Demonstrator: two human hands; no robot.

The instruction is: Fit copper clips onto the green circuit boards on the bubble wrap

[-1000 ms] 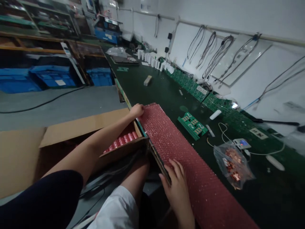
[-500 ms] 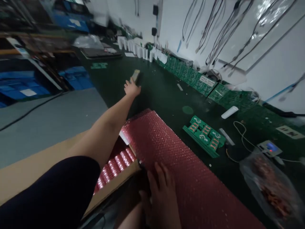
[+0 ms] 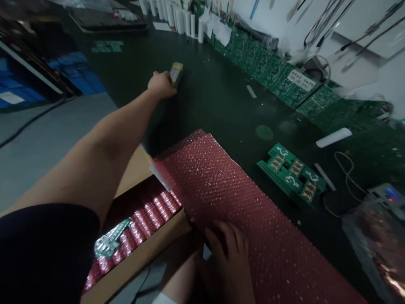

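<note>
— What is at the left?
— A cardboard box of red-wrapped bundles; above it the left hand stretches far across the dark green bench, fingers curled against a small yellowish block; whether they clasp it cannot be told.
— And rightward?
— The right hand lies flat and open on red bubble wrap; green circuit boards sit beyond.

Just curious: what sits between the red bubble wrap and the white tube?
In the head view, a stack of green circuit boards lies between bubble wrap and tube.
</note>
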